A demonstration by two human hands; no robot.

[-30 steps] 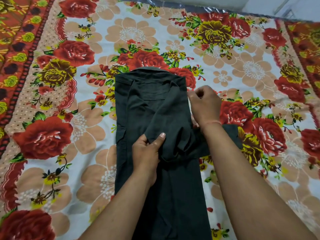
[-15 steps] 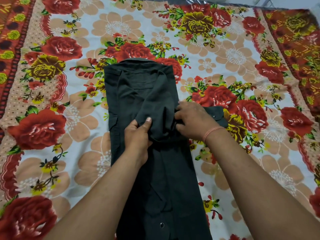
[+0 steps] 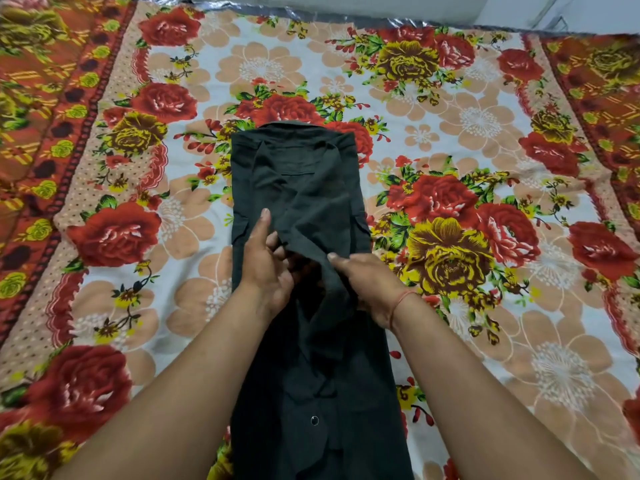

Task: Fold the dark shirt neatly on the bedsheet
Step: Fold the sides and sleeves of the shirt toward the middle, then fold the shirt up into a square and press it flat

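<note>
Where a fold of cloth drapes over the right hand [image 3: 369, 284], its fingers are hidden. Only the thumb is seen, pressed on top of the fabric, so the fold appears to be pinched there. The left hand [image 3: 266, 268] is set just beside it, with the thumb laid straight along the cloth and the fingers [image 3: 274, 241] curled into the same fold of the dark shirt [image 3: 301, 188]. The shirt is spread on the floral bedsheet [image 3: 485, 116] as a long narrow strip. Its collar [image 3: 294, 124] lies well beyond the fingers, and its near end is cut off by the lower frame edge. A pocket opening [image 3: 298, 173] is seen beyond the fingers, but its contents cannot be made out. A snap button [image 3: 314, 420] lies nearer than the fingers, between the forearms. A red thread [image 3: 401, 303] is worn on the right wrist.
</note>
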